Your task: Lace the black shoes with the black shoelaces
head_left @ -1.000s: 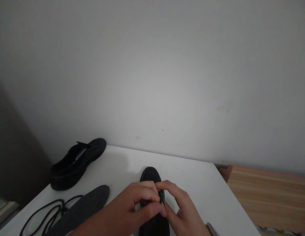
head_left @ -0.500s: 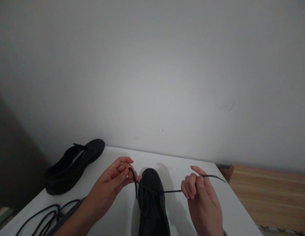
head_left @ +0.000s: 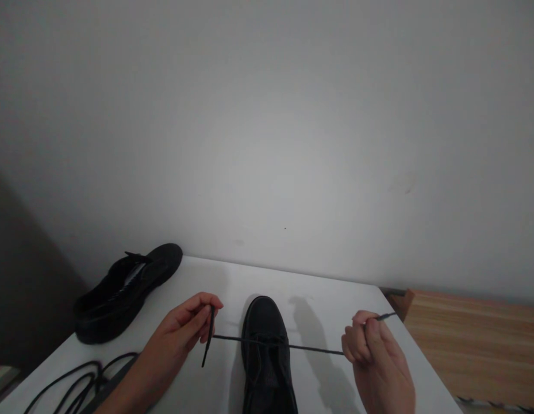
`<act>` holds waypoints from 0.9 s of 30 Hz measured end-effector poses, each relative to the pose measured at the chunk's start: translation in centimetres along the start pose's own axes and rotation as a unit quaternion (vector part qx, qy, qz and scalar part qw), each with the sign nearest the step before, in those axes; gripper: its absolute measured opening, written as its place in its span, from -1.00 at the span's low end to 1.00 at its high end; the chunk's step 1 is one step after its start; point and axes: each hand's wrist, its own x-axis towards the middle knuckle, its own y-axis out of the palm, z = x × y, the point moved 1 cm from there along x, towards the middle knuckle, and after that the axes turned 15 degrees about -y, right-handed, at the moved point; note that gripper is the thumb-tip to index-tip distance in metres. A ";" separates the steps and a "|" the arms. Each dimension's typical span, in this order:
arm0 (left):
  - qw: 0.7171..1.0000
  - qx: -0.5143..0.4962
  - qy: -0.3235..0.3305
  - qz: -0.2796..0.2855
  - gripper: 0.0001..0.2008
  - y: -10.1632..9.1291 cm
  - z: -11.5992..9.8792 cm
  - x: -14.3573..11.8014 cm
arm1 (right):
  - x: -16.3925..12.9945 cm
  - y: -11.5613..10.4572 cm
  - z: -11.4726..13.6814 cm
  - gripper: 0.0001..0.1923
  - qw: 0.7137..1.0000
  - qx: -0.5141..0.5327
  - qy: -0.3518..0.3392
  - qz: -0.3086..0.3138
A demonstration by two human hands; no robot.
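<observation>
A black shoe (head_left: pixel 267 339) stands toe-away on the white table (head_left: pixel 318 299), between my hands. A black shoelace (head_left: pixel 310 347) runs taut across the shoe's front from one hand to the other. My left hand (head_left: pixel 184 328) pinches the lace's left end, whose tip hangs down beside the shoe. To the shoe's right, my right hand (head_left: pixel 370 351) is closed on the right end, and that tip sticks out past my fingers.
A second black shoe (head_left: pixel 124 290) lies at the table's far left corner. A loose black lace (head_left: pixel 72 385) and part of a dark insole (head_left: pixel 115 382) lie at the near left. A wooden surface (head_left: pixel 477 351) adjoins the table on the right. A plain wall stands behind.
My hands started together over the shoe's front, then drew apart sideways. The lace is now pulled straight and tight, with both hands lower and farther from the shoe.
</observation>
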 end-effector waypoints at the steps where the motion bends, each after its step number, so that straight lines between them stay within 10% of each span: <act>1: 1.000 0.009 0.003 0.002 -0.67 0.0 -0.1 0.0 | 0.0 -0.2 0.0 -0.72 1.000 -0.008 0.000 0.001; 6: 0.999 0.028 0.036 0.001 -0.62 -0.5 -0.4 0.1 | 0.0 -1.1 0.1 -0.61 0.990 -0.134 -0.021 0.045; 14: 0.978 0.190 0.070 -0.048 -0.88 -1.1 -0.8 -0.4 | -0.5 -0.5 -0.6 -0.78 0.866 -0.342 -0.080 0.356; 27: 0.940 0.324 0.102 -0.008 -0.91 0.2 0.7 -0.7 | -1.4 0.8 -1.4 -0.76 0.778 -0.440 -0.106 0.436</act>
